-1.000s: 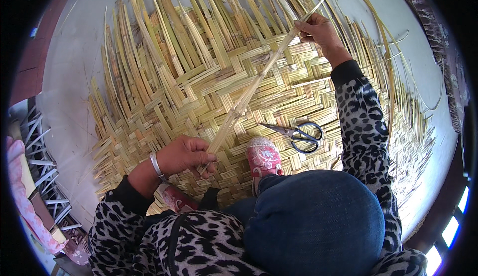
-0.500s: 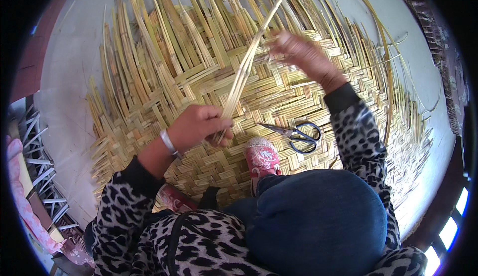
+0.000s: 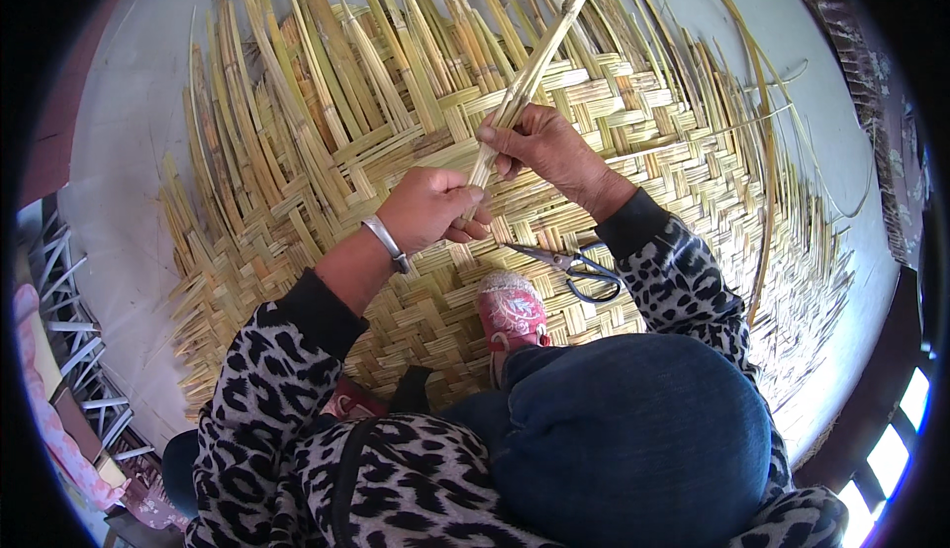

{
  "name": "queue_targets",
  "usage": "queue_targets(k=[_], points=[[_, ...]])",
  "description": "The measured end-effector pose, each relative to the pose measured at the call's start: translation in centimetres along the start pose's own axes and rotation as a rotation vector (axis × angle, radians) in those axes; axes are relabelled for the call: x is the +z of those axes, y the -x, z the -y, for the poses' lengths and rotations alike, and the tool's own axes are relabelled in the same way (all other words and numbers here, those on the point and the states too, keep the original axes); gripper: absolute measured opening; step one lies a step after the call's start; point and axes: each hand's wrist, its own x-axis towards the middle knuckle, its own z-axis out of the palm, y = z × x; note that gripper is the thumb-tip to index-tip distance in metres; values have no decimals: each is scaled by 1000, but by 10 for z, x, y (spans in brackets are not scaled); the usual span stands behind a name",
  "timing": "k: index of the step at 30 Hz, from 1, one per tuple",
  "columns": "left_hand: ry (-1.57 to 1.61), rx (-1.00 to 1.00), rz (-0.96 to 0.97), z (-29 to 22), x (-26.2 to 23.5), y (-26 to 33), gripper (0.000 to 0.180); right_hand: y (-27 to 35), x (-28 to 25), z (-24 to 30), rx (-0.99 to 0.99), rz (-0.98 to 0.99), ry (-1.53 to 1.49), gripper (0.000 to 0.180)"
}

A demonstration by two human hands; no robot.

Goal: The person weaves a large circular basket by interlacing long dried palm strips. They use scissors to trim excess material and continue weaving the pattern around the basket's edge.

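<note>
Between my two hands runs a pale split cane strip (image 3: 542, 56), slanting up and away to the far edge of the view. My left hand (image 3: 432, 209), with a silver bracelet at the wrist, pinches its near end. A little farther up, my right hand (image 3: 550, 147) grips the same strip between thumb and fingers. Both hands are above a large woven cane mat (image 3: 416, 291). Dark-handled scissors (image 3: 579, 269) lie on the mat beneath my right forearm, which covers part of one handle.
Long loose cane ends (image 3: 327, 63) fan out along the mat's far side. My foot in a red patterned shoe (image 3: 512, 313) rests on the weave. Thin strips (image 3: 767, 182) curve across the right side. A metal rack (image 3: 84, 320) stands at the far left on the grey floor (image 3: 119, 133).
My right hand has come in from the right and closed on the strip. My left hand has risen slightly, up and to the right, still pinching the near end.
</note>
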Motion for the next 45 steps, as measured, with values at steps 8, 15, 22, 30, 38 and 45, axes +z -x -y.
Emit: queue_targets(k=[8, 15, 22, 30, 38, 45], points=[[-32, 1, -77, 0, 8, -28, 23, 0, -5, -15, -7, 101, 109, 20], [-264, 232, -143, 15, 4, -73, 25, -18, -52, -9, -71, 30, 104, 20], [-613, 399, -428, -9, 6, -99, 27, -58, -96, 13, -197, -36, 352, 27], [-710, 385, -406, -21, 10, -116, 31, -80, -104, 16, -170, 12, 470, 30], [-602, 363, -460, -18, 13, -131, 24, -82, -109, 14, -149, 62, 427, 30], [-521, 331, -474, -12, 11, -141, 23, -91, -103, 18, -185, 120, 556, 28]])
